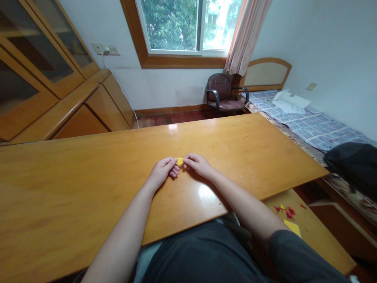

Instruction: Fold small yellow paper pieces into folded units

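A small yellow folded paper piece (179, 161) lies on the wooden desk (88, 188) between my two hands. My left hand (163, 171) pinches its left side with curled fingers. My right hand (198, 164) pinches its right side, fingers closed. Both hands rest on the desk top near its middle.
A lower wooden surface (318, 232) at my right holds several small red folded pieces (287, 211) and a yellow paper sheet (292, 227). Wooden cabinets (44, 78) stand at left. An office chair (222, 92), a bed (312, 125) and a black bag (353, 165) are beyond the desk.
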Tool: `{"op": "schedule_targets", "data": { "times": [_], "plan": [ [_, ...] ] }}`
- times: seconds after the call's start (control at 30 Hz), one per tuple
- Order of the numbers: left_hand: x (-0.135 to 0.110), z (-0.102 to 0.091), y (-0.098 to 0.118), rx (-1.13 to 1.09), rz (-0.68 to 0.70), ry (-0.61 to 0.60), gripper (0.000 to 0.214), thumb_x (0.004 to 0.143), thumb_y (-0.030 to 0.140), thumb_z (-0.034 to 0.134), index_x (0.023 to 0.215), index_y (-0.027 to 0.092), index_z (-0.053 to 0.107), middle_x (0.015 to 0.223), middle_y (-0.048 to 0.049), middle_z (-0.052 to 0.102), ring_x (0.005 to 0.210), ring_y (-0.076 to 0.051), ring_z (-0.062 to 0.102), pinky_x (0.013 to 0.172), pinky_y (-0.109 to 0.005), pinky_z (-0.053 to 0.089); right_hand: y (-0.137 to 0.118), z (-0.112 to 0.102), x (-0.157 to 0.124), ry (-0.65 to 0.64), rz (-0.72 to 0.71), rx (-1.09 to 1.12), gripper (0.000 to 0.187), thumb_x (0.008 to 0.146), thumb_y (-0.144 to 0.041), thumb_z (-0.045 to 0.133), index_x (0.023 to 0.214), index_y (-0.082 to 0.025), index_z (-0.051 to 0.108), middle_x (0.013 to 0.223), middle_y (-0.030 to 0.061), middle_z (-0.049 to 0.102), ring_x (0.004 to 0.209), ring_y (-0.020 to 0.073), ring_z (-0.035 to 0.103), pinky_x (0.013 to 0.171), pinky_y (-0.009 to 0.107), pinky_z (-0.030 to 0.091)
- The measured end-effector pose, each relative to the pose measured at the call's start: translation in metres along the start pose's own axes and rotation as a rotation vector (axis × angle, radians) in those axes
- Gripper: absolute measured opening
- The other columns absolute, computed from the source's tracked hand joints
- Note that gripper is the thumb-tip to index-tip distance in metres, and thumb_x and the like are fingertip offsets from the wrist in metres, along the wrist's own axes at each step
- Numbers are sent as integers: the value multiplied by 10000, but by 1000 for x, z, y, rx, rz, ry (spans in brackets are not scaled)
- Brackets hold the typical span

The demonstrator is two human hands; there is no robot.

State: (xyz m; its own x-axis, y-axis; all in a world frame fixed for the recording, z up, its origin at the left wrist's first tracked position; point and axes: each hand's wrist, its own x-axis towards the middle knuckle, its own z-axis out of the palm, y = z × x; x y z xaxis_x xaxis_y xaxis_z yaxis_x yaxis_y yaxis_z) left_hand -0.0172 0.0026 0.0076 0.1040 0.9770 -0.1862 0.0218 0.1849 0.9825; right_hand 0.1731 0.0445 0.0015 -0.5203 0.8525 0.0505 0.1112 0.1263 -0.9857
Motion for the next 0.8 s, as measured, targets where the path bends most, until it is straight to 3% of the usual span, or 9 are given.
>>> {"op": "schedule_targets", "data": {
  "times": [0.33,0.57,0.8],
  "plan": [
    [-2,1,4,12,41,100,500,715,621,691,730,128,609,638,-33,661,482,-112,586,469,-232,489,-3,0,-2,37,16,29,286,871,-434,557,781,-164,583,681,-6,619,587,101,516,598,221,418],
    [-1,-1,-1,112,121,157,454,788,588,638,736,138,611,620,-24,651,478,-106,570,475,-217,468,-4,-1,-2,18,-20,-48,263,905,-400,532,812,-162,596,700,-4,626,619,108,538,619,223,427],
    [-1,0,-4,222,181,80,377,760,491,707,900,142,677,653,-18,657,557,-119,592,550,-221,483,-11,0,-3,10,-60,-156,225,921,-325,513,810,-157,615,703,-2,624,664,117,563,666,229,434]
  ]
}}
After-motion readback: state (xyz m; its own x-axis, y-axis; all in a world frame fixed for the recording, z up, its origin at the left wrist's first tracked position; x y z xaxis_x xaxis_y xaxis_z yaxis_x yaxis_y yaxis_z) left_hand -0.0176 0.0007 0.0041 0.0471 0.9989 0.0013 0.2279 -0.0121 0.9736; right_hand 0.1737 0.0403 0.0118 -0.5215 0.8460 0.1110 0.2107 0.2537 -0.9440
